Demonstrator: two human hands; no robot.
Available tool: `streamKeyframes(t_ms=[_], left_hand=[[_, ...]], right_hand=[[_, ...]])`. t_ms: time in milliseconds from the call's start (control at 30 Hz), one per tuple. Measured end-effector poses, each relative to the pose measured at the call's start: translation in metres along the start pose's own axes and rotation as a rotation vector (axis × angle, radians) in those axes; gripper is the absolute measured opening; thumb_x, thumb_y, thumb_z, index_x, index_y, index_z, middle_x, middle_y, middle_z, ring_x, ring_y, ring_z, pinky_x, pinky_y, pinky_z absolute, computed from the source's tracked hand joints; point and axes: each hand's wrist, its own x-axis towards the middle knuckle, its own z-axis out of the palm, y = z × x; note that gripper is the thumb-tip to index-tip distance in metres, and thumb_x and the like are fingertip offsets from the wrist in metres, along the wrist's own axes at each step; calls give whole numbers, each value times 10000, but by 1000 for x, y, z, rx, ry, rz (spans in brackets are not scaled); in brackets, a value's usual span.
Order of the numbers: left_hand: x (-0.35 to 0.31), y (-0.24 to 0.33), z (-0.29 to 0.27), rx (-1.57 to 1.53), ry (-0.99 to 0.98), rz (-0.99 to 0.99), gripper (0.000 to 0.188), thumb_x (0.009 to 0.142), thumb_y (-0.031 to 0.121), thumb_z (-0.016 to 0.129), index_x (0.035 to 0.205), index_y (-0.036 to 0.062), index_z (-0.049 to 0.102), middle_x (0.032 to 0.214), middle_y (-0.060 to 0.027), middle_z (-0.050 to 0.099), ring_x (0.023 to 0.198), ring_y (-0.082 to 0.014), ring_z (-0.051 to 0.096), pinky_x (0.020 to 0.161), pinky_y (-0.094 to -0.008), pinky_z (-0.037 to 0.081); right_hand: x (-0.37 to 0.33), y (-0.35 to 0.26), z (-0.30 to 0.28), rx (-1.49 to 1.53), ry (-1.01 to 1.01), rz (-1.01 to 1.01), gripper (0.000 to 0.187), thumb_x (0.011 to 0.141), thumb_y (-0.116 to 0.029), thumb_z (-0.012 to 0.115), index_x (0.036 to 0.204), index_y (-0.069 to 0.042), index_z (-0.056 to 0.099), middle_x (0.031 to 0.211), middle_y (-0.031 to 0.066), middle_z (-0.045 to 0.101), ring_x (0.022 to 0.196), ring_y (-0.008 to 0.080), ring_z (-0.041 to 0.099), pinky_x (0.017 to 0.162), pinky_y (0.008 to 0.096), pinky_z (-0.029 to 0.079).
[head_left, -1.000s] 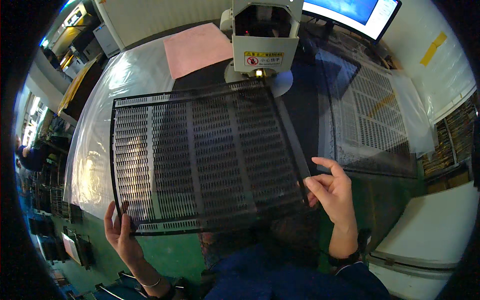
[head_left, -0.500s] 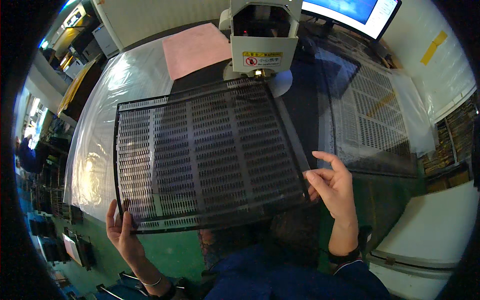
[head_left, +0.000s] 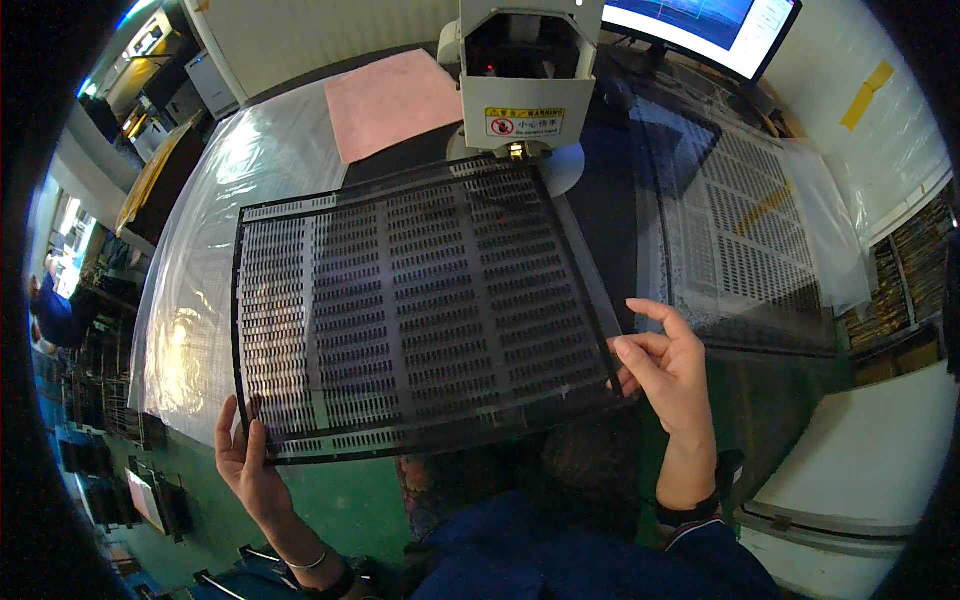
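Note:
A large dark, see-through panel [head_left: 430, 310] with rows of small slot marks and a black border spans the middle. Its near left corner is pinched by my left hand [head_left: 250, 462], the thumb above and the fingers round the edge. On the near right edge my right hand [head_left: 662, 365] grips it between thumb and fingers, the index finger lifted off. The panel's far edge reaches under the white machine head [head_left: 528, 110], close to a small lit part [head_left: 516, 150]. What lies directly beneath the panel is partly hidden.
A pink cloth [head_left: 395, 105] and clear plastic sheeting [head_left: 215, 235] lie on the table's left side. To the right rests another patterned sheet [head_left: 760, 240] under clear film. A monitor [head_left: 700, 30] stands at the back right, and a white cabinet [head_left: 850, 460] at the lower right.
The panel's left side and my left hand have shifted slightly right. My right hand has barely moved. The picture on the monitor has changed.

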Motion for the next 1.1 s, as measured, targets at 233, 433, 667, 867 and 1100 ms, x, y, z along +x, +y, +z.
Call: streamKeyframes(t_ms=[233,433,667,867,1100], left_hand=[[2,-1,2,19,14,-6,427,818,-34,564,1223,-63,435,1065,-163,593,931,-161,588,811,-247,465],[3,-3,-1,2,-19,-10,432,819,-28,568,1227,-62,431,1067,-161,592,930,-158,588,809,-240,466],[4,-7,-5,16,-22,-11,431,827,-18,560,1232,-63,421,1080,-174,587,925,-157,591,804,-237,466],[3,-3,1,33,-13,-28,433,825,-21,561,1232,-64,419,1083,-163,587,917,-148,592,795,-229,467],[3,-4,-6,34,-10,-35,428,825,-27,558,1229,-62,423,1070,-163,592,899,-148,596,786,-232,474]], right_hand=[[2,1,0,0,4,-7,389,841,-51,587,1197,-17,435,812,103,653,583,81,582,479,202,475],[4,1,-1,-2,8,6,390,841,-53,586,1198,-11,432,809,106,652,580,86,584,471,208,475],[5,0,-1,13,-6,8,401,846,-53,579,1210,-11,415,824,118,651,584,98,596,475,210,484],[5,0,-1,27,-11,4,397,850,-55,574,1210,-10,411,831,126,650,598,112,609,480,218,496],[6,0,0,29,-17,7,398,851,-53,569,1214,-17,409,830,128,648,595,117,612,478,219,495]])
